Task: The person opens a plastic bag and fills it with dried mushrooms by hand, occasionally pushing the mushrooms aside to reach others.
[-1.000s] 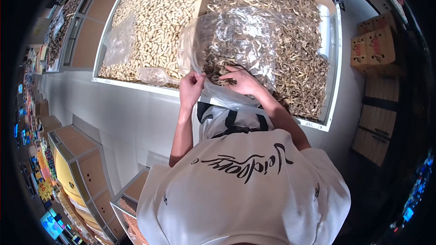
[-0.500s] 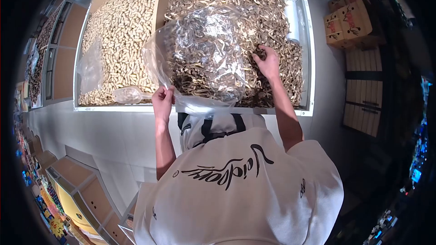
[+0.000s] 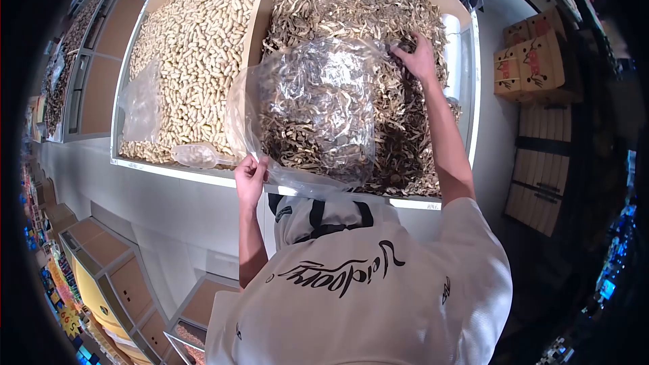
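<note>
At the bin's front edge, my left hand (image 3: 251, 172) pinches the edge of a large clear plastic bag (image 3: 318, 94). The bag lies spread over brown dried strips (image 3: 338, 0) that fill the right compartment. Further back on the right, my right hand (image 3: 418, 59) reaches among the strips with thumb and index finger apart; it holds nothing that I can make out, and some fingertips are hidden. Close to my left hand, a clear scoop (image 3: 196, 155) rests on the peanuts (image 3: 196, 47) in the left compartment.
A wooden divider (image 3: 260, 17) separates the compartments. A roll of clear bags (image 3: 453, 54) stands along the right side. Cardboard boxes (image 3: 534, 61) are stacked beyond the bin. Another clear bag (image 3: 142, 105) lies on the peanuts at left. The white bin rim (image 3: 182, 174) runs across the front.
My right hand has moved farther back over the strips, its arm more extended. My left hand still grips the bag's edge. The view has shifted, so the bin appears lower and more tilted.
</note>
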Motion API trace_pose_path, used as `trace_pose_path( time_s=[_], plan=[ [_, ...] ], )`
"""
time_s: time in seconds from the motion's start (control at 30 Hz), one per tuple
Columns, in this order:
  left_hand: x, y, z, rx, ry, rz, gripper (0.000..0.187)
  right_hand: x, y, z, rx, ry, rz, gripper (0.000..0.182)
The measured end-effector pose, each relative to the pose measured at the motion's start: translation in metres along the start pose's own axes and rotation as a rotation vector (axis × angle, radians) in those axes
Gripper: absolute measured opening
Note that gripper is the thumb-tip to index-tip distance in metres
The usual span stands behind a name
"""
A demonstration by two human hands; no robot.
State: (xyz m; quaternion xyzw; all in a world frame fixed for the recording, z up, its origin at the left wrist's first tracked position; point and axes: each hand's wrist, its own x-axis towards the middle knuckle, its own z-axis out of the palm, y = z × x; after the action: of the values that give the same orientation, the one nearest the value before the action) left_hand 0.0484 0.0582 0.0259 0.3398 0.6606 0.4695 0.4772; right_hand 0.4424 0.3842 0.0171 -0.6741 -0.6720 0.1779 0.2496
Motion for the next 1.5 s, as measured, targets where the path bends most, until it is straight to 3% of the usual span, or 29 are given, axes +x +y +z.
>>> trace_pose_path(
  time_s=[0.07, 0.23, 0.33, 0.47, 0.6, 0.8, 0.9, 1.0, 1.23, 1.43, 1.5],
  plan=[
    [0.004, 0.000, 0.004, -0.045, 0.031, -0.002, 0.031, 0.051, 0.013, 0.000, 0.026, -0.002, 0.007, 0.094],
    [0.014, 0.000, 0.009, -0.084, 0.039, -0.086, 0.025, 0.165, 0.044, 0.010, 0.015, 0.086, -0.078, 0.104],
    [0.021, 0.003, 0.010, -0.068, 0.040, -0.124, 0.022, 0.218, 0.051, 0.008, 0.026, -0.010, 0.011, 0.106],
    [0.030, 0.003, 0.006, -0.051, 0.031, -0.149, 0.018, 0.267, 0.073, 0.032, -0.035, -0.067, -0.099, 0.097],
    [0.040, 0.008, 0.006, -0.019, 0.039, -0.185, 0.018, 0.296, 0.094, 0.049, -0.091, -0.318, -0.082, 0.095],
    [0.052, 0.009, 0.011, -0.031, 0.001, -0.176, 0.018, 0.277, 0.077, 0.021, -0.216, -0.526, -0.135, 0.092],
    [0.053, 0.006, 0.013, -0.037, -0.017, -0.161, 0.016, 0.273, 0.090, 0.027, -0.286, -0.402, -0.171, 0.091],
    [0.050, 0.007, 0.013, -0.026, -0.005, -0.163, 0.015, 0.261, 0.093, 0.025, -0.038, -0.399, -0.142, 0.088],
    [0.039, 0.013, 0.015, -0.002, 0.002, -0.130, 0.015, 0.230, 0.081, 0.025, -0.244, -0.147, -0.160, 0.077],
    [0.028, 0.014, 0.012, -0.028, -0.001, -0.087, 0.016, 0.205, 0.075, 0.012, -0.183, -0.119, -0.065, 0.069],
    [0.024, 0.015, 0.010, -0.054, 0.000, -0.075, 0.016, 0.190, 0.064, -0.001, -0.209, -0.072, -0.133, 0.066]
  ],
)
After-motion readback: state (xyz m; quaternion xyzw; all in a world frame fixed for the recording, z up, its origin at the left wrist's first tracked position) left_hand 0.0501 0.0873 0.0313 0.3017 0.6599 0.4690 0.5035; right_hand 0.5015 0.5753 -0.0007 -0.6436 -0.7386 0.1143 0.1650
